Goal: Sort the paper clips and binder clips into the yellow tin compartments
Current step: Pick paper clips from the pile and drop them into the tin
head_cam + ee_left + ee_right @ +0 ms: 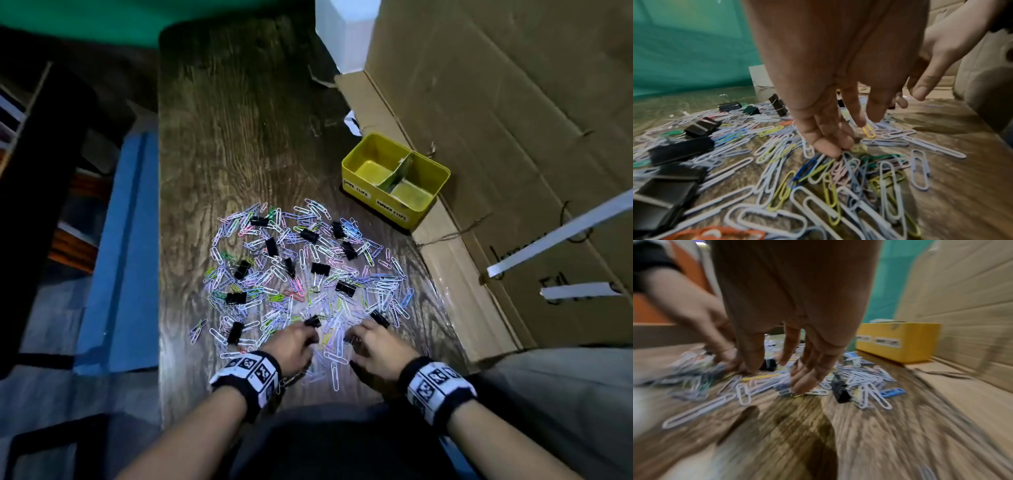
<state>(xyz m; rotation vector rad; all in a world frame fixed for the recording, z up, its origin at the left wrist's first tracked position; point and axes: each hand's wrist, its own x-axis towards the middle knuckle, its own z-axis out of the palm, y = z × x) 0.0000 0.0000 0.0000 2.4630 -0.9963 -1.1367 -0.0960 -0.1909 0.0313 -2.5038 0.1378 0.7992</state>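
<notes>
The head view looks steeply down from above the wooden table [239, 137], with the yellow tin [394, 178] toward two o'clock. Each wrist view sits low and close, facing forward along its own fingers across the paper clips [818, 186]; the right one is blurred. All three share the clip pile and both hands.

Yellow tin [424, 210], black binder clips [320, 269] — pastel paper clips [387, 291], wood-grain table [246, 137].
</notes>
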